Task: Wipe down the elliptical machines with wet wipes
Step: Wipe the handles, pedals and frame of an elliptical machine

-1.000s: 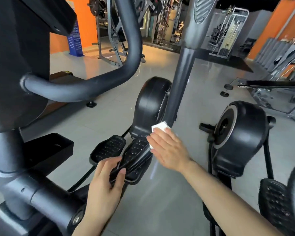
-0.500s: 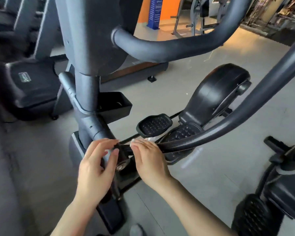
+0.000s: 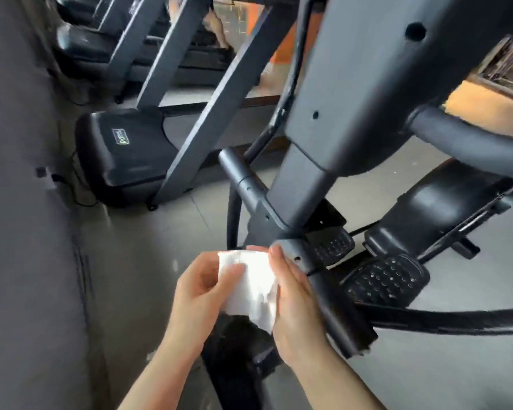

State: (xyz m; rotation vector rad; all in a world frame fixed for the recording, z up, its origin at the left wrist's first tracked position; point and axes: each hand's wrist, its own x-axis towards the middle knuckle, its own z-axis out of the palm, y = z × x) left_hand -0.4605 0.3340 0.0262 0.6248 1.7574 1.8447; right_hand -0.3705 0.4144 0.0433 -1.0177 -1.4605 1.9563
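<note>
2 hands: both held the wet wipe (image 3: 253,287) at lower centre of the frame.
Change: 0.5 s before, both hands were on the elliptical (image 3: 305,184) pivot; now they were off it, the wipe spread between them.
Meaning: probably refolding to a clean face.
Left hand (image 3: 200,287): grip pinching the wipe's left edge.
Right hand (image 3: 295,297): fingers curled behind its right side.

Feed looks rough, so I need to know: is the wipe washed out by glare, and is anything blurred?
Head view: the wet wipe, held between left hand and right hand, is overexposed along its top; treadmills at upper left and frame edges are motion-smeared; wide-angle bending shows.
</note>
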